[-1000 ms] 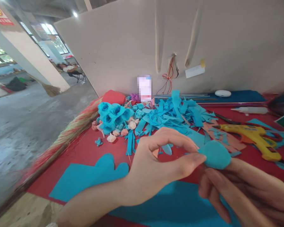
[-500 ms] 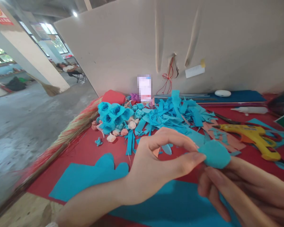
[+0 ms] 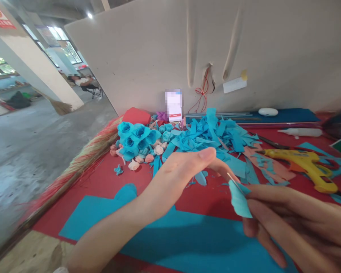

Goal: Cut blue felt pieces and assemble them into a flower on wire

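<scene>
My right hand (image 3: pixel 290 216) pinches a small light blue paper petal (image 3: pixel 240 201) between thumb and forefinger. The petal is turned nearly edge-on, and a thin shiny needle-like rod (image 3: pixel 233 181) lies along its upper edge. Reaching in from the left, my left hand (image 3: pixel 184 170) has its thumb raised apart from the fingers. One of its fingertips is beside the rod's end; whether it touches is unclear, and the other fingers are mostly hidden. Below both hands a blue paper sheet (image 3: pixel 199 239) lies on the red tabletop (image 3: pixel 96 180).
Blue paper roses (image 3: pixel 136 138) and small pink roses (image 3: pixel 133 165) are piled behind, beside a heap of blue paper scraps (image 3: pixel 210 132). A yellow glue gun (image 3: pixel 307 163) lies right, near scissors (image 3: pixel 272 143). A lit phone (image 3: pixel 174 108) leans against the board. Someone sits far left.
My left thumb has lifted off the petal and my left hand has shifted slightly left. The petal has turned from face-on to nearly edge-on in my right hand. The thin rod now shows beside it.
</scene>
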{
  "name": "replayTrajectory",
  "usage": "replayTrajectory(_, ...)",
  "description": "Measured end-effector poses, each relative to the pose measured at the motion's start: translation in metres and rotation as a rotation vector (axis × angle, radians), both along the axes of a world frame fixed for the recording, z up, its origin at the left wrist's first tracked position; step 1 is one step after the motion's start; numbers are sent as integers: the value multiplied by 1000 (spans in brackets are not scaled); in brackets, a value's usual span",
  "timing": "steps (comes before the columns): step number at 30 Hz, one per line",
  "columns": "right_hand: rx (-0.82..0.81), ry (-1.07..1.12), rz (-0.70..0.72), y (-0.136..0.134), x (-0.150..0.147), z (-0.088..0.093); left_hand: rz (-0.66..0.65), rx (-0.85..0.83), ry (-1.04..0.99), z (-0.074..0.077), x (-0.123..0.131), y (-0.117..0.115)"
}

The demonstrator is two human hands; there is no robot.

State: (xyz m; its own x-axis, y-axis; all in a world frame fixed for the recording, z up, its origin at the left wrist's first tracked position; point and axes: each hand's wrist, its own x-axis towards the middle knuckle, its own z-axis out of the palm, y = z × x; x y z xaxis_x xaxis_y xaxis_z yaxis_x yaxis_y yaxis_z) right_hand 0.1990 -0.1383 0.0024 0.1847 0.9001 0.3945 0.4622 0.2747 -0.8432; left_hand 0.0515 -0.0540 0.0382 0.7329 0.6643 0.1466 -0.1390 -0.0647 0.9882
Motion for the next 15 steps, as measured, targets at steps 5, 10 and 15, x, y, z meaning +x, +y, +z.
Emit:
replayTrajectory(5, 92, -77, 191, 4, 10, 5, -30, 63, 74, 3, -4, 2)
replayTrajectory(10, 86, -197, -52, -1, 4, 5, 73, 171, 172, 5, -5, -1)
replayTrajectory(15, 75, -190, -98, -1, 2, 6, 98, 252, 186, 3, -5, -1)
